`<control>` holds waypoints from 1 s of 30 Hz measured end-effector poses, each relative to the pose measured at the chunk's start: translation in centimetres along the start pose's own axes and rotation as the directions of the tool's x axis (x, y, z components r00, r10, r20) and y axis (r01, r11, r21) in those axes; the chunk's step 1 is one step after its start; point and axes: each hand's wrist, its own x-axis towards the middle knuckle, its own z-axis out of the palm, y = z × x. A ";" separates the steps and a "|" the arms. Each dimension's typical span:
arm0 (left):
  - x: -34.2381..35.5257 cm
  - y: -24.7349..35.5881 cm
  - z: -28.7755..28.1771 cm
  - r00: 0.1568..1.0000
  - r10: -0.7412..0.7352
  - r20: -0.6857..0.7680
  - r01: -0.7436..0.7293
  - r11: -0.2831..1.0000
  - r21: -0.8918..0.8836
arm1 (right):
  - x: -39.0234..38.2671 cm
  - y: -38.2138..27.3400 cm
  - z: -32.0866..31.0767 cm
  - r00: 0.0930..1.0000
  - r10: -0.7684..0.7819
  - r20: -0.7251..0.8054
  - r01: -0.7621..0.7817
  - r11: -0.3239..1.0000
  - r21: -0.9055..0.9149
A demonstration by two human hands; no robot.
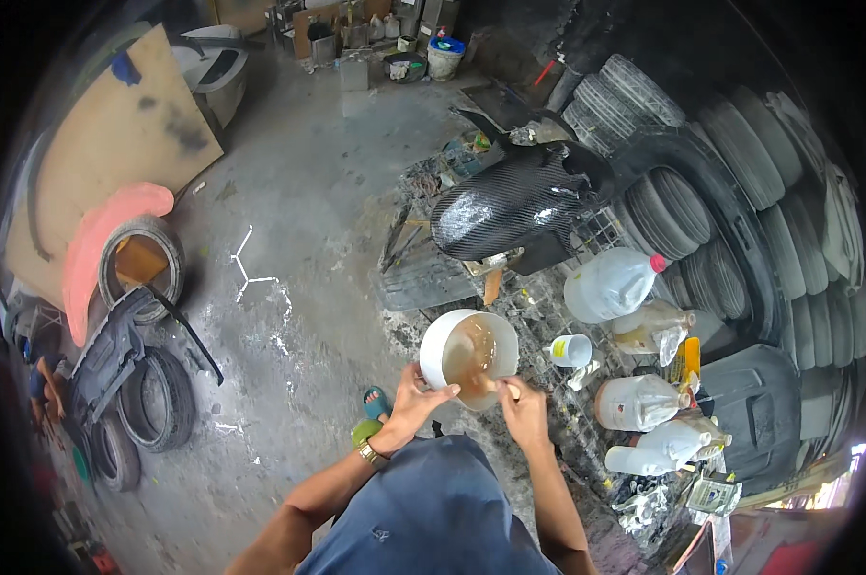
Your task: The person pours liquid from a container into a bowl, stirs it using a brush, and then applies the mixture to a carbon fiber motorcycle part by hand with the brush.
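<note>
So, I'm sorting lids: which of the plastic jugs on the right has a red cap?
The translucent jug farthest up the picture; its red cap sets it apart, as the other jugs show none.

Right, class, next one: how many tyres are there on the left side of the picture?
3: the upper tyre beside the pink panel; the middle tyre below it; the lower tyre, lower left of that. More may be hidden.

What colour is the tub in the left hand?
The tub is white, clearest in the head view.
</note>
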 end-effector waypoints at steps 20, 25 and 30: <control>2.6 -0.6 -3.1 0.994 -0.006 0.106 0.014 0.997 -0.079 | 1.9 0.3 2.4 0.975 -0.027 -0.220 0.017 0.999 -0.045; 2.9 1.4 -2.4 0.976 -0.189 0.107 0.190 0.982 0.006 | 2.0 -2.2 2.9 0.994 0.056 -0.096 -0.040 0.986 0.161; 3.0 0.8 -2.7 0.985 -0.153 0.082 0.157 0.987 -0.041 | 5.0 -0.5 0.2 0.988 0.077 -0.132 -0.078 0.997 0.002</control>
